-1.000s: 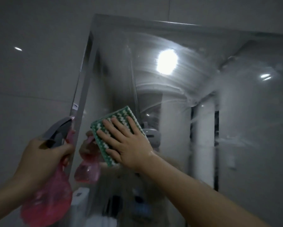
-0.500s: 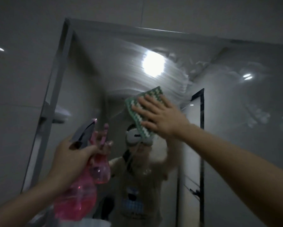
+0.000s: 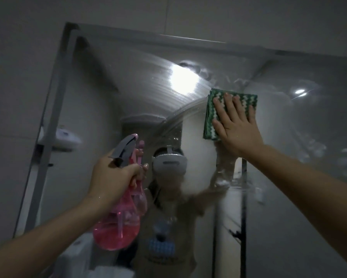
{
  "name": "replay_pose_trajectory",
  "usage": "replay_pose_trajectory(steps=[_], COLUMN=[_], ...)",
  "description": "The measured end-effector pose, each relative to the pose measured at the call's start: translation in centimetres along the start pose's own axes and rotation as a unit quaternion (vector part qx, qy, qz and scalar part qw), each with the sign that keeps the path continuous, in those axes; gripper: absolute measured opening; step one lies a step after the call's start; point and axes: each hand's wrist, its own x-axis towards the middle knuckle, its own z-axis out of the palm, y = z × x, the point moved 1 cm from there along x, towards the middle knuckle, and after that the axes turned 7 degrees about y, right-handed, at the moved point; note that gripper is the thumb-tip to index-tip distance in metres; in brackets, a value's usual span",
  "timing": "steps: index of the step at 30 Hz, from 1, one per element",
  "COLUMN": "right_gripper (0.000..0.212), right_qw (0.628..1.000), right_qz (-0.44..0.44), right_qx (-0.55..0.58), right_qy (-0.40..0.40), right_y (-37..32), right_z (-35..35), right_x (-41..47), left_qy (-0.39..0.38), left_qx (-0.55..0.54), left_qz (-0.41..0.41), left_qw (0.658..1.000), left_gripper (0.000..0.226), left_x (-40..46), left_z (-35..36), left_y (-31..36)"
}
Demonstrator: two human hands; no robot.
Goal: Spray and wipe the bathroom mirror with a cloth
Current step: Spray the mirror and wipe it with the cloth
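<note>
The bathroom mirror point(image 3: 301, 177) fills most of the view, streaked with wet smears across its upper part. My right hand point(image 3: 235, 125) presses a folded green-and-white cloth point(image 3: 210, 117) flat against the glass at upper centre right, fingers straight and spread. My left hand point(image 3: 114, 175) grips the neck of a pink spray bottle point(image 3: 116, 231) with a grey trigger head, held in front of the mirror's lower left. The bottle's nozzle points toward the glass.
Grey wall tiles point(image 3: 18, 97) border the mirror on the left and above. The mirror's metal frame edge point(image 3: 54, 109) runs diagonally down the left. A reflected ceiling light point(image 3: 183, 81) glares near the top. A person's reflection stands at the centre.
My right hand slid the cloth up and to the right across the glass, leaving an arc of wet streaks. My left hand kept holding the spray bottle, now more central as the view shifted.
</note>
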Motion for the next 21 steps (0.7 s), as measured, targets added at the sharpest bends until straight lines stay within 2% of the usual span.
replay_pose_trajectory(steps=[5, 9, 13, 18, 21], right_gripper=[0.055, 0.056, 0.054, 0.056, 0.054], right_qw=[1.0, 0.999, 0.989, 0.986, 0.967], right_qz=[-0.004, -0.026, -0.101, -0.158, -0.252], right_qx=[0.006, 0.017, 0.036, 0.039, 0.028], right_qy=[0.008, 0.042, 0.104, 0.029, 0.016], right_y=[-5.0, -12.2, -22.1, -30.7, -29.6], right_z=[0.0, 0.9, 2.7, 2.6, 2.5], right_x=[2.6, 5.3, 6.9, 7.1, 8.1], left_qy=[0.016, 0.058, 0.096, 0.164, 0.176], left_qx=[0.003, -0.001, -0.03, 0.02, 0.048], left_qz=[0.021, 0.051, 0.003, -0.015, -0.004], left_qw=[1.0, 0.997, 0.995, 0.986, 0.983], left_gripper=[0.031, 0.033, 0.017, 0.049, 0.034], left_x=[2.4, 4.6, 4.9, 4.1, 4.6], left_z=[-2.1, -5.8, -11.3, -16.7, -17.2], left_y=[0.9, 0.2, -1.4, -3.0, -3.0])
